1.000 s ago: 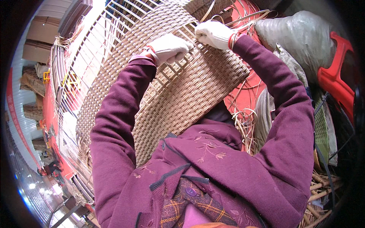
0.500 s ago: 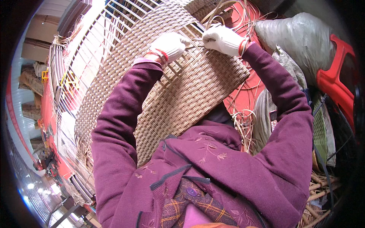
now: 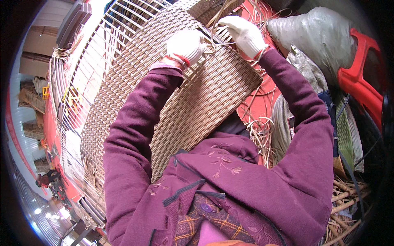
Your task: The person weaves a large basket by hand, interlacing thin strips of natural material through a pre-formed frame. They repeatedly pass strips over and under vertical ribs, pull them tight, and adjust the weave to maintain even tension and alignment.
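In front of me leans a woven panel (image 3: 197,98) of flat tan plastic wicker, curved along its outer edge. My left hand (image 3: 186,46), in a white knit glove with a red cuff, is closed at the panel's upper part. A loose wicker strip (image 3: 211,48) loops out beside its fingertips. My right hand (image 3: 248,39), gloved the same way, is just beyond the panel's upper right edge. Its fingers are bent around the strip, which runs from the loop toward its palm; the fingertips are partly hidden.
Bare pale frame bars (image 3: 88,53) extend left of the weave. Loose strips (image 3: 262,131) hang over a red surface (image 3: 256,104) at the right. Farther right are a plastic-wrapped bundle (image 3: 316,41) and a red plastic stool (image 3: 361,69). Bundled cane-like pieces (image 3: 342,209) lie at the lower right.
The right hand has gone from a tight fist to a looser, raised grip, slightly farther from the left. A strip loop now shows between the hands. The view has shifted slightly.
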